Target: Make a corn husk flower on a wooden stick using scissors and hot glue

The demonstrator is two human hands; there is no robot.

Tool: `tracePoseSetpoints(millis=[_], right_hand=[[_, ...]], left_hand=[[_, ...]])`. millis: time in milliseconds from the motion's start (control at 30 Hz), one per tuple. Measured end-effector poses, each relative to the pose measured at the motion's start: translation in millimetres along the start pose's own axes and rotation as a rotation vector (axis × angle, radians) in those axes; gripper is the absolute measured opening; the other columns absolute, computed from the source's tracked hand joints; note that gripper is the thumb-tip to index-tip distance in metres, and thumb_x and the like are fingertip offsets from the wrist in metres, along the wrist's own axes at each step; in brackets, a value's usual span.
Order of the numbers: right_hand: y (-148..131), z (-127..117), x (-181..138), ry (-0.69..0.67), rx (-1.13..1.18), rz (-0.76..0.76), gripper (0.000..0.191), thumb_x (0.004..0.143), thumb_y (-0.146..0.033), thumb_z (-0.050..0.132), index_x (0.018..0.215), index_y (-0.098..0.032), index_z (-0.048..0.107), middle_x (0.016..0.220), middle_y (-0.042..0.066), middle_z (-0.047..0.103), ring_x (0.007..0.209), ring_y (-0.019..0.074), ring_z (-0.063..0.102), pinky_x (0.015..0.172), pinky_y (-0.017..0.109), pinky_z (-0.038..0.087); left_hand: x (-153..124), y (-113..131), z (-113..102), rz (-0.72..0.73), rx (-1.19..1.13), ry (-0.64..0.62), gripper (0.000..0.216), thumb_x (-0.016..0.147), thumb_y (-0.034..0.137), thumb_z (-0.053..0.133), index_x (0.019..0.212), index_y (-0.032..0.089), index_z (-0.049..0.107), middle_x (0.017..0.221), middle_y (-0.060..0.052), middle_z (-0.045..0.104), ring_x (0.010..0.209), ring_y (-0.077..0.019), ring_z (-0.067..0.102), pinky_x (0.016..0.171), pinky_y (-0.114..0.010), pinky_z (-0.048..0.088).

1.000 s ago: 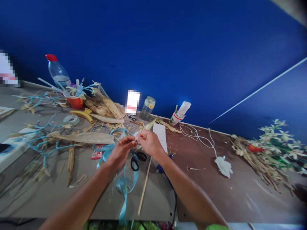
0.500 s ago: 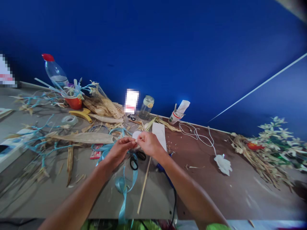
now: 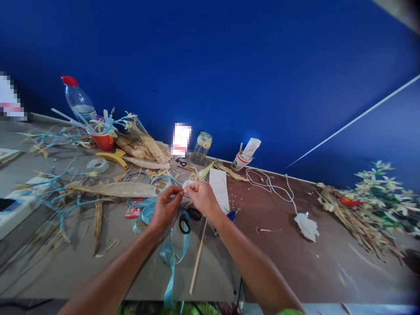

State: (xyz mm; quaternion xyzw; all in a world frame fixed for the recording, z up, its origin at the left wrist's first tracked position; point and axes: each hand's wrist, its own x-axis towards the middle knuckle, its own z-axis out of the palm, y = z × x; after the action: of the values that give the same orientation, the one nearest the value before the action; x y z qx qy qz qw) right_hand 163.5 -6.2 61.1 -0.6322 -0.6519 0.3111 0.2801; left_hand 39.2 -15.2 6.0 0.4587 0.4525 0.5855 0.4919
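Note:
My left hand and my right hand meet at the fingertips over the middle of the table. Both are pinched closed around a tiny pale piece, too small to name. Just below them lie black-handled scissors. Light blue ribbon trails from beneath my left hand toward the table's front edge. A thin wooden stick lies below my right hand. White paper sits behind my right wrist, and a long dried husk stretches to the left of my left hand.
Blue-wrapped stems, a tape roll and a red cup crowd the left side. A glass jar and a white cup stand along the blue wall. A white cable and white flowers lie to the right.
My fingertips stay together, with my left hand turned slightly more upright and my forearms shifted a little. The whole view has moved slightly.

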Motion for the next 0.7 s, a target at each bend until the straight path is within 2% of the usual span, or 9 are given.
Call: tracePoseSetpoints(millis=[100,267,467,700], right_hand=[[7,4,2,-0.015,0.051,-0.007,0.018,0.073,-0.026,0.054,0.059,-0.016,0.060,0.050,-0.005,0.048,0.052,0.0089,0.042,0.049,0.019,0.028],[12,7,3,-0.012,0.101,-0.002,0.020,0.073,-0.028,0.053,0.058,-0.016,0.058,0.048,-0.006,0.043,0.051,0.0085,0.040,0.048,0.019,0.026],[20,3,7,-0.023,0.256,0.038,0.022,0.071,-0.035,0.054,0.059,-0.016,0.057,0.048,-0.008,0.038,0.048,0.0074,0.032,0.046,0.021,0.024],[24,4,9,-0.024,0.334,0.058,0.018,0.067,-0.033,0.056,0.060,-0.016,0.057,0.049,-0.008,0.042,0.048,0.0073,0.033,0.047,0.020,0.025]], left_hand=[[-1,0,0,0.098,0.103,0.023,0.004,0.065,0.024,0.067,0.066,0.021,0.067,0.065,0.001,0.060,0.069,-0.0163,0.051,0.068,-0.026,0.040],[-1,-1,0,0.099,0.133,0.008,0.005,0.067,0.026,0.066,0.067,0.021,0.068,0.066,0.000,0.061,0.068,-0.0168,0.051,0.067,-0.026,0.040],[-1,-3,1,-0.005,0.076,-0.053,0.012,0.069,0.028,0.068,0.077,0.020,0.071,0.075,-0.002,0.067,0.073,-0.0169,0.055,0.070,-0.027,0.041],[-1,-5,2,-0.088,-0.011,-0.063,0.011,0.067,0.026,0.071,0.074,0.018,0.071,0.070,-0.001,0.065,0.067,-0.0142,0.053,0.065,-0.025,0.040]])
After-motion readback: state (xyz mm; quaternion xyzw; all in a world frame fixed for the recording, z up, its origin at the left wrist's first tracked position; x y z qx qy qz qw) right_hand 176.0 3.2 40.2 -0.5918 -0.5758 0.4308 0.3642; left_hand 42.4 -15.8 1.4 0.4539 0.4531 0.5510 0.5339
